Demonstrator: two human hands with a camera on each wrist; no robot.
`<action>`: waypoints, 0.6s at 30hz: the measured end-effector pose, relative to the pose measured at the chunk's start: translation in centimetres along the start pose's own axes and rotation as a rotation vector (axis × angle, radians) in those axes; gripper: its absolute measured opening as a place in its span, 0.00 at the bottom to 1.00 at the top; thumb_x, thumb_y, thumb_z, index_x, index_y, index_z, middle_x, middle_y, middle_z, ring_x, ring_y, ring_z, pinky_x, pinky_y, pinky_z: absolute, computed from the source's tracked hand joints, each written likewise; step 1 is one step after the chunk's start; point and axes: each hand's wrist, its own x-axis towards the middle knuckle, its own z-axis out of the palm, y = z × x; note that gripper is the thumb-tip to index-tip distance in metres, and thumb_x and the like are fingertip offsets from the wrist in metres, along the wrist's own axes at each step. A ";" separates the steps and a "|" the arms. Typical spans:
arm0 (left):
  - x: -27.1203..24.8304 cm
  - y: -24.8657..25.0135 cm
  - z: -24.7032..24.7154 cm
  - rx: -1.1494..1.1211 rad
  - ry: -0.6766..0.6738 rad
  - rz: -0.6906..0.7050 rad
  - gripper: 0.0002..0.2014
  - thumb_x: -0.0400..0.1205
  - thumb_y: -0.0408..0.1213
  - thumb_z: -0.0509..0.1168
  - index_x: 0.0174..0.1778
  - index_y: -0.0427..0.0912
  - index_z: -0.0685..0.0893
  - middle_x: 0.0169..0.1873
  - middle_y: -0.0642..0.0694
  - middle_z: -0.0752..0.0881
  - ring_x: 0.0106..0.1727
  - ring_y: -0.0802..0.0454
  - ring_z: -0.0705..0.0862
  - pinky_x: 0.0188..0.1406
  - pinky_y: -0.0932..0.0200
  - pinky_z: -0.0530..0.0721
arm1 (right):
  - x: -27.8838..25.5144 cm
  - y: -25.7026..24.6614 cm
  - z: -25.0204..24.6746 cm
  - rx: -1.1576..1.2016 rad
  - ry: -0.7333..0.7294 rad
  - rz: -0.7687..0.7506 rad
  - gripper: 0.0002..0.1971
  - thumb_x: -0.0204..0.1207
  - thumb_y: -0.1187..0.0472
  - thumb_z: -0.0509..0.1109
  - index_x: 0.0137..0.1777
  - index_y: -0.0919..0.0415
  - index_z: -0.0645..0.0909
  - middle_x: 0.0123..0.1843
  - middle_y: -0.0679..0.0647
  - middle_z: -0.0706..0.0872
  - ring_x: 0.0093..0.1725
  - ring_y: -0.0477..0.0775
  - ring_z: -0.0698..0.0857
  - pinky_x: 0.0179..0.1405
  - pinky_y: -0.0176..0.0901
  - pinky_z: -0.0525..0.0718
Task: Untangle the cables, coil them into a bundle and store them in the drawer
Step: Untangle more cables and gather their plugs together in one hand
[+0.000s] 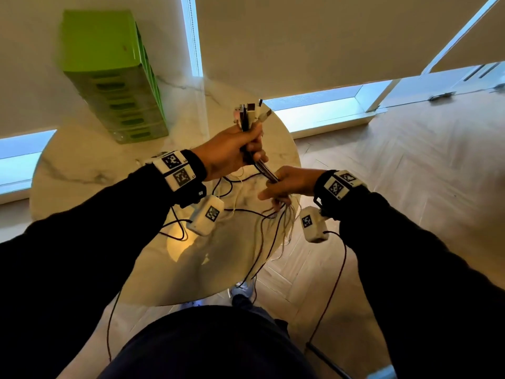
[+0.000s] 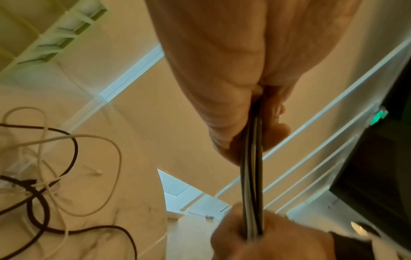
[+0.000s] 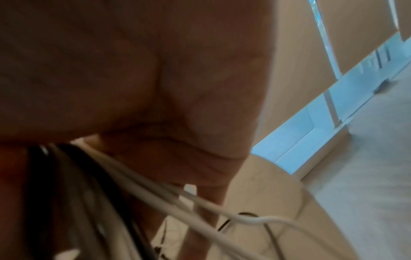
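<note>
Loose ends: we see thin black and white cable tails [image 1: 276,228] hanging below our right hand, trailing over the table edge.
Right hand [image 1: 287,184]: fingers curled around the gathered black and white cables [image 2: 252,184], lower on the bundle.
Left hand [image 1: 232,151]: fist clamped on the same bundle higher up, plug ends [image 1: 251,113] sticking out on top.
Round marble table [image 1: 90,165]: more slack cable loops [image 2: 55,167] lie on it.
Far: green plastic drawer tower [image 1: 114,77] stands on the table's back edge, all drawers closed.
</note>
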 end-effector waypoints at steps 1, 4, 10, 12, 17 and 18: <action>0.0 0.2 -0.2 -0.037 0.002 0.003 0.14 0.92 0.42 0.54 0.43 0.41 0.74 0.25 0.52 0.68 0.33 0.52 0.77 0.67 0.45 0.83 | -0.4 0.5 -0.7 -0.051 0.003 0.034 0.20 0.75 0.57 0.78 0.25 0.61 0.77 0.25 0.59 0.81 0.33 0.55 0.86 0.43 0.44 0.80; 0.1 0.8 -0.1 -0.144 0.041 0.039 0.13 0.92 0.41 0.53 0.44 0.41 0.75 0.26 0.51 0.68 0.32 0.52 0.75 0.68 0.45 0.81 | -1.1 2.4 -2.6 -0.269 0.158 0.162 0.20 0.73 0.58 0.80 0.24 0.59 0.77 0.24 0.53 0.82 0.25 0.48 0.80 0.37 0.41 0.77; 1.8 2.4 0.6 -0.347 0.204 0.250 0.13 0.93 0.39 0.53 0.42 0.43 0.73 0.26 0.51 0.69 0.31 0.53 0.71 0.50 0.53 0.79 | -2.1 5.8 -2.3 -0.868 0.803 0.251 0.09 0.79 0.54 0.63 0.48 0.57 0.81 0.44 0.60 0.88 0.47 0.66 0.87 0.47 0.50 0.81; 2.5 3.2 0.6 -0.407 0.268 0.286 0.12 0.92 0.41 0.54 0.42 0.46 0.72 0.27 0.52 0.69 0.30 0.54 0.68 0.43 0.57 0.76 | -1.7 6.7 -0.4 -0.913 0.728 0.186 0.09 0.81 0.57 0.61 0.58 0.57 0.77 0.45 0.59 0.90 0.42 0.65 0.88 0.42 0.50 0.83; 3.5 2.4 0.2 -0.455 0.492 0.291 0.10 0.92 0.44 0.57 0.44 0.51 0.72 0.29 0.52 0.68 0.29 0.57 0.65 0.36 0.61 0.68 | 1.6 5.3 4.6 -0.801 0.309 0.074 0.15 0.80 0.65 0.60 0.65 0.62 0.66 0.49 0.59 0.87 0.40 0.62 0.87 0.40 0.53 0.86; 3.6 1.9 -0.1 -0.448 0.540 0.295 0.09 0.92 0.44 0.57 0.45 0.51 0.72 0.30 0.53 0.67 0.29 0.57 0.64 0.35 0.61 0.67 | 2.3 4.9 5.6 -0.852 0.243 0.065 0.18 0.80 0.64 0.61 0.69 0.62 0.65 0.52 0.58 0.87 0.43 0.61 0.87 0.43 0.54 0.87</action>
